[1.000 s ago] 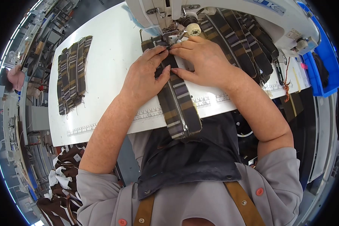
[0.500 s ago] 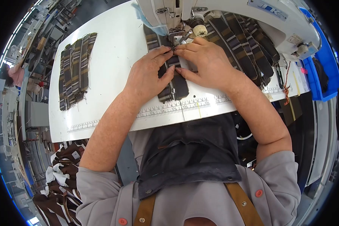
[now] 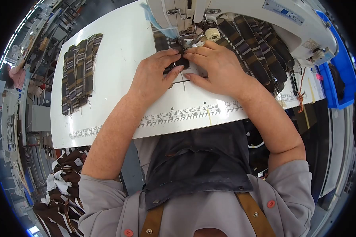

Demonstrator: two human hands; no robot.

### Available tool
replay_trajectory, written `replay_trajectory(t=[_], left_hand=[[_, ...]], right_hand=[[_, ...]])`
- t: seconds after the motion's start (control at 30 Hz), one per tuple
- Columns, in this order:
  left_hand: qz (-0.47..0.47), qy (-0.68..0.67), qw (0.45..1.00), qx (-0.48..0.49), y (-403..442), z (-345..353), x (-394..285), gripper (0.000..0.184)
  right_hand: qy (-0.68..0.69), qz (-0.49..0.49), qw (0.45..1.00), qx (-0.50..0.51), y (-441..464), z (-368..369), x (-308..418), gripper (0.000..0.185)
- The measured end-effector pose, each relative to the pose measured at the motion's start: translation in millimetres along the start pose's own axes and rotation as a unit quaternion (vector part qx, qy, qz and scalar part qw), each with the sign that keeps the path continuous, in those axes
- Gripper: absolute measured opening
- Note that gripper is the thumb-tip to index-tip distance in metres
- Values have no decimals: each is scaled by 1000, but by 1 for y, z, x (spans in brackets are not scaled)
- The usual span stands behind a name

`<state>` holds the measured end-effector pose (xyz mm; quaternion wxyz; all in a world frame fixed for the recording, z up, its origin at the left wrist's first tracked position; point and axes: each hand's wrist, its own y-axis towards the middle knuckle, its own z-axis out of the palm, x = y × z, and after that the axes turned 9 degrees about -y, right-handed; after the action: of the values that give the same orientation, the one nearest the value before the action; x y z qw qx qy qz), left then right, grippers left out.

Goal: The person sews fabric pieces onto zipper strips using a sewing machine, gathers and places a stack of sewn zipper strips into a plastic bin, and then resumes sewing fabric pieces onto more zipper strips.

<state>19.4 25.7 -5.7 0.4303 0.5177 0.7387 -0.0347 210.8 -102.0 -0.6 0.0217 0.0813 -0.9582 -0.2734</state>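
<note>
A dark striped fabric piece with a zipper (image 3: 182, 62) lies under the needle area of a white sewing machine (image 3: 233, 8), its near end between my hands. My left hand (image 3: 156, 75) rests on its left side, fingertips pressed down close to the presser foot (image 3: 182, 41) and thumb apart. On the right side, my right hand (image 3: 215, 68) lies with fingers extended, fingertips touching the fabric's edge and thumb on the white table. Both hands are open and flat rather than gripping. The fabric's far part (image 3: 160, 39) shows behind the machine foot; my fingers cover some of the rest.
Striped fabric pieces (image 3: 81, 73) are stacked at the table's left. More striped zippered pieces (image 3: 257, 51) lie right, beneath the machine arm. A printed ruler (image 3: 170, 118) runs along the front edge. A blue bin (image 3: 338, 75) stands right; another person (image 3: 16, 77) is far left.
The zippered fabric has moved away from me under the machine foot, so its near end no longer reaches toward the ruler. My hands have stayed nearly in place.
</note>
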Motion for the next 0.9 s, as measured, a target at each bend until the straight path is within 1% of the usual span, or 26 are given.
replay_trajectory(t=[0.07, 0.2, 0.27, 0.4, 0.47, 0.6, 0.67, 0.7, 0.77, 0.8, 0.87, 0.9], left_hand=[[37, 39, 999, 2, 4, -1, 8, 29], [32, 29, 999, 4, 17, -6, 14, 28], [50, 58, 997, 15, 24, -8, 20, 26], [43, 74, 996, 16, 32, -9, 26, 26], [69, 118, 991, 9, 34, -9, 27, 27], [80, 111, 990, 15, 39, -18, 30, 26], [130, 128, 982, 53, 43, -25, 33, 29], [127, 130, 982, 51, 43, -29, 28, 29], [59, 117, 986, 104, 45, -32, 16, 25], [59, 118, 986, 105, 47, -33, 4, 25], [-40, 132, 974, 180, 50, -32, -21, 19], [-27, 104, 980, 170, 49, -29, -23, 15]], right_hand=[[-4, -1, 1000, 0, 1, 1, -1, 43], [-9, -8, 1000, -5, 0, 3, 0, 43], [-11, -5, 1000, -2, 1, 3, 0, 42], [-9, -10, 1000, -17, 0, 3, 0, 42], [-14, -12, 1000, -17, 0, 3, -1, 41], [-9, -17, 1000, -24, 1, 4, -1, 39], [-7, -21, 999, -27, 1, 5, -1, 38], [-7, -19, 999, -28, 1, 5, -1, 36], [-3, -17, 999, -31, 1, 5, -2, 34], [-4, -19, 999, -33, 1, 4, -3, 31], [-5, -20, 999, -34, -1, 2, -4, 28], [-9, -14, 999, -32, -2, 1, -5, 27]])
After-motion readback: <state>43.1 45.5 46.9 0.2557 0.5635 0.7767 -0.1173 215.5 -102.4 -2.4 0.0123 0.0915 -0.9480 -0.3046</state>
